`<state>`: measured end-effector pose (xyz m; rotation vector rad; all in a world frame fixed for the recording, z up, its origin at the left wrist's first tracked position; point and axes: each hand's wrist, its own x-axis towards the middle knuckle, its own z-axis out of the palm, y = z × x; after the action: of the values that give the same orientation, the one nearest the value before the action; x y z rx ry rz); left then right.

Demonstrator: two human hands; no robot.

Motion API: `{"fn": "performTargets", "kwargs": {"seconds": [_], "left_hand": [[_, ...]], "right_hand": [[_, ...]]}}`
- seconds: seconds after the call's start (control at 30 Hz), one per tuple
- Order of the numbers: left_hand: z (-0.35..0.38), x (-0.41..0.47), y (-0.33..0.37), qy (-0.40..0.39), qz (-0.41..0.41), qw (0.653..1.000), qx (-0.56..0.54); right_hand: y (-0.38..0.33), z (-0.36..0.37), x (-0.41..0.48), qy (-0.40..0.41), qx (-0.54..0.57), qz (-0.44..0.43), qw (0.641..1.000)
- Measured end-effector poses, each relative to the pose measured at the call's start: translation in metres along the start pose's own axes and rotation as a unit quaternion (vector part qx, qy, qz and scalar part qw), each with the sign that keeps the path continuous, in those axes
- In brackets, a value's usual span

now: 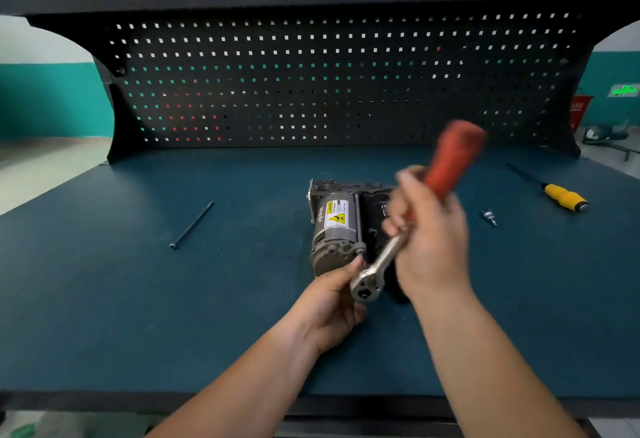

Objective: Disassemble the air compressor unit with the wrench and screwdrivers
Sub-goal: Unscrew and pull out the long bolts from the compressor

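Note:
The air compressor unit (337,226), a grey metal cylinder with a yellow warning label and a black block on its right, lies mid-bench. My left hand (332,302) holds the silver head of a ratchet wrench (369,285) at the unit's near end. My right hand (429,229) grips the wrench's shaft just below its red handle (455,157), which points up and away and is blurred. A yellow-handled screwdriver (562,197) lies at the far right.
A long black bolt (192,224) lies on the blue bench top (138,299) to the left. A small metal fitting (489,217) sits right of the unit. A black pegboard (329,84) walls the back.

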<state>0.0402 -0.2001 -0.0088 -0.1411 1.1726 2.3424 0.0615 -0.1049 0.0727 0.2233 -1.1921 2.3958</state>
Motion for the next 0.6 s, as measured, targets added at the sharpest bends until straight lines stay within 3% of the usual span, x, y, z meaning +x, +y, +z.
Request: {"fn": "performTargets", "kwargs": {"seconds": [0.07, 0.17, 0.27, 0.37, 0.5, 0.6], "left_hand": [[0.001, 0.0, -0.001, -0.001, 0.001, 1.0, 0.006], [0.002, -0.001, -0.002, -0.016, 0.003, 1.0, 0.02], [-0.002, -0.002, -0.002, -0.032, -0.009, 0.999, 0.029], [-0.005, -0.002, -0.001, -0.034, -0.019, 0.999, 0.034], [-0.008, -0.002, 0.001, -0.026, -0.018, 0.999, 0.035], [-0.011, -0.002, 0.0, -0.031, -0.016, 0.998, 0.045]], "right_hand": [[-0.008, -0.026, 0.002, 0.098, 0.109, 0.025, 0.989], [-0.004, -0.055, -0.006, 0.22, 0.162, 0.088, 0.958], [0.003, -0.058, -0.015, 0.254, 0.188, 0.08, 0.945], [0.0, -0.039, -0.013, 0.202, 0.151, 0.018, 0.968], [0.001, 0.001, -0.003, 0.033, -0.024, -0.046, 0.998], [0.014, 0.023, -0.002, -0.112, -0.245, -0.088, 0.959]]}}
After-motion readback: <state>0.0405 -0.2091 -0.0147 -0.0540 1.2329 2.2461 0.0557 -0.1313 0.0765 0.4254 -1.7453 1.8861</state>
